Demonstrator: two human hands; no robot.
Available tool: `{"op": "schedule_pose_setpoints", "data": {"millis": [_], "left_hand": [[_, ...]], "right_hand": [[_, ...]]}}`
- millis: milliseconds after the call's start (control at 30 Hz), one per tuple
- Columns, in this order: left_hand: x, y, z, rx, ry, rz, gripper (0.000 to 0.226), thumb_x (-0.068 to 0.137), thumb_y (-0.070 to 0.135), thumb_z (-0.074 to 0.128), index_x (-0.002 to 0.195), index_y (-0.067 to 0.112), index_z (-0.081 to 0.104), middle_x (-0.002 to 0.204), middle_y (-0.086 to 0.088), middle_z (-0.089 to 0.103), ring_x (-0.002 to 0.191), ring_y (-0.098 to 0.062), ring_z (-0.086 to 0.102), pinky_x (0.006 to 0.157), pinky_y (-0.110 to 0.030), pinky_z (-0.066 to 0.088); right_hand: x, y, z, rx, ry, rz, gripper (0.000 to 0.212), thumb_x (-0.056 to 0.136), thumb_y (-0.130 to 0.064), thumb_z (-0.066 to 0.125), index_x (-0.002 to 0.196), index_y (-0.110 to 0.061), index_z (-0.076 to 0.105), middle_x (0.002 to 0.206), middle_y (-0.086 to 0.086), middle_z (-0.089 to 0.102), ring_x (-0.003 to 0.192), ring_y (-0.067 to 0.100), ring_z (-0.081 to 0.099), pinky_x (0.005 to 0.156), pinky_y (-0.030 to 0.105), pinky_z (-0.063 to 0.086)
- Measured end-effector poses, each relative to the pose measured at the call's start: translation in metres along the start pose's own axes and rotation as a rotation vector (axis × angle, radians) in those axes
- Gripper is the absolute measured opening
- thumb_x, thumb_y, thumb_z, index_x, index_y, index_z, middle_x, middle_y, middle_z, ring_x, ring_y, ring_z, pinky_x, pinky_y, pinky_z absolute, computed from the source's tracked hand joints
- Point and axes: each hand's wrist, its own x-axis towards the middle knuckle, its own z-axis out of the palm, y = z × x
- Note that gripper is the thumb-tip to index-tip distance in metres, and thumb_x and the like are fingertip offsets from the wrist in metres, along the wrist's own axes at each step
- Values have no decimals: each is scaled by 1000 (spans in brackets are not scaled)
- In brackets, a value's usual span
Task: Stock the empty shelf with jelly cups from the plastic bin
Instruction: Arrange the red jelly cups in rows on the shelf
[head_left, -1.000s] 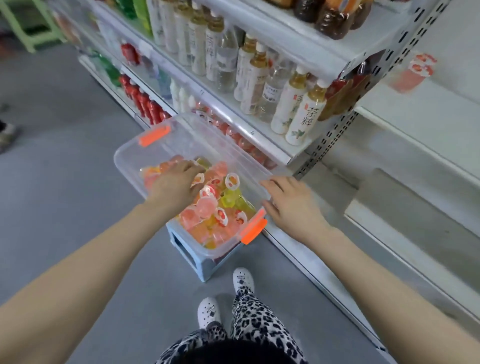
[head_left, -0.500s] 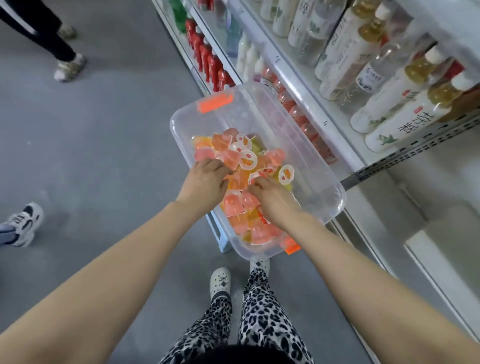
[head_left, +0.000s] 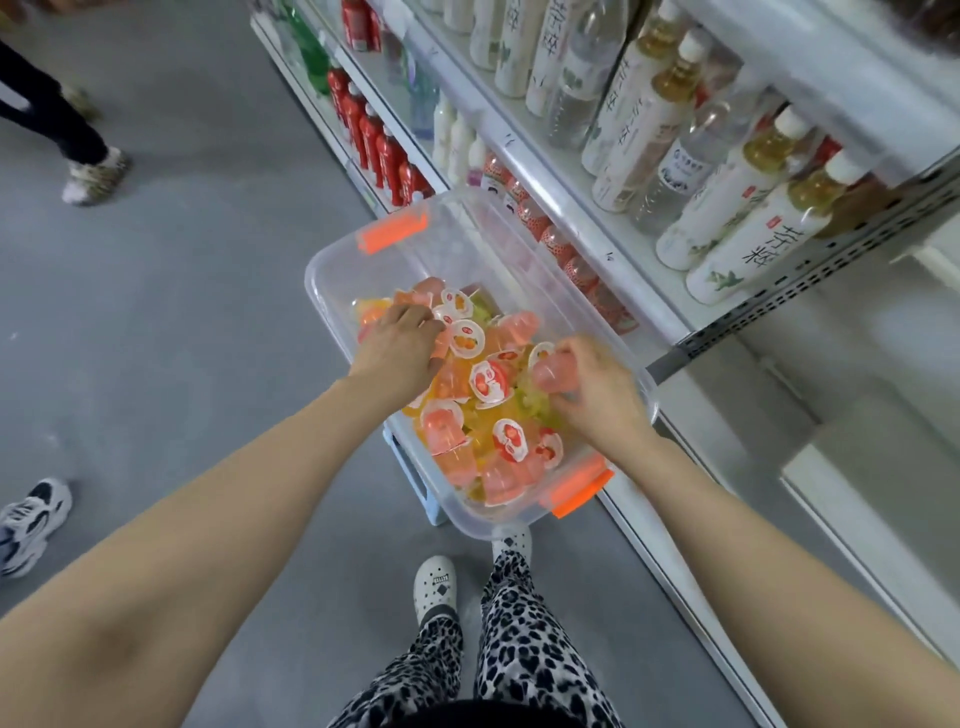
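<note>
Clear plastic bin (head_left: 332, 291), open-topped, with an orange latch (head_left: 579, 486) at its near end and another at its far end; it rests on a pale blue stool (head_left: 415, 483), in my judgement so that I can reach in without stooping to the floor. It stands just beside the stocked shelves, its right wall along their edge. The jelly cups (head_left: 488, 415) lie heaped from the bin's near end to about its middle, and the far end holds none.

My right hand (head_left: 592, 387), by the bin's right wall, has its fingers and thumb closed round one pink cup (head_left: 553, 371), held just above the heap. My left hand (head_left: 400, 343), near the left wall, has its fingers curled down among the cups; whether they have closed on one I cannot tell.

Both hands work the heap at once, presumably to gather several cups for each trip.

The empty shelf (head_left: 893, 452) is to the right of the bin, beyond the bottles (head_left: 748, 249), and no cup shows on it. I judge the stocking barely begun.
</note>
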Motion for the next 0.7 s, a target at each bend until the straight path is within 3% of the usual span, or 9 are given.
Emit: {"op": "schedule_pose_setpoints", "data": {"millis": [133, 233, 367, 500, 600, 700], "left_hand": [[26, 5, 4, 82, -145, -41, 48, 96, 37, 47, 140, 16, 46, 145, -7, 45, 137, -30, 35, 111, -43, 35], [33, 9, 8, 141, -209, -66, 50, 93, 32, 53, 140, 16, 45, 146, -11, 41, 138, -35, 33, 109, -46, 35], [38, 16, 5, 191, -196, -107, 48, 85, 28, 62, 130, 14, 54, 139, -14, 39, 131, -37, 32, 98, -45, 42], [37, 16, 1, 196, -173, -133, 53, 85, 26, 63, 134, 12, 49, 135, -17, 46, 126, -36, 40, 99, -43, 43], [30, 18, -5, 146, -129, -128, 61, 85, 26, 69, 137, 9, 42, 134, -15, 50, 126, -35, 42, 97, -43, 44], [18, 21, -18, 27, -53, -141, 70, 79, 31, 78, 135, 7, 42, 129, -15, 53, 119, -35, 48, 98, -42, 42]], "right_hand": [[-9, 13, 3, -140, 39, -23, 42, 79, -42, 74, 105, -13, 61, 107, 6, 61, 98, 27, 57, 74, 36, 47], [-14, 21, 10, -111, -9, 17, 41, 78, -42, 73, 103, -12, 58, 102, 7, 61, 93, 29, 58, 78, 39, 48], [-15, 22, 11, -86, -36, 53, 39, 77, -40, 71, 104, -15, 56, 100, 5, 62, 90, 29, 59, 77, 39, 48], [-18, 17, 8, -23, 26, 59, 37, 78, -38, 70, 106, -17, 57, 103, 2, 53, 88, 25, 60, 70, 39, 52], [-21, 15, 0, -1, 78, 57, 33, 88, -41, 63, 109, -16, 59, 106, 0, 52, 93, 20, 58, 74, 31, 41], [-28, 9, -15, 33, 115, 52, 36, 90, -42, 62, 114, -16, 58, 110, 0, 54, 92, 21, 59, 76, 34, 50]]}}
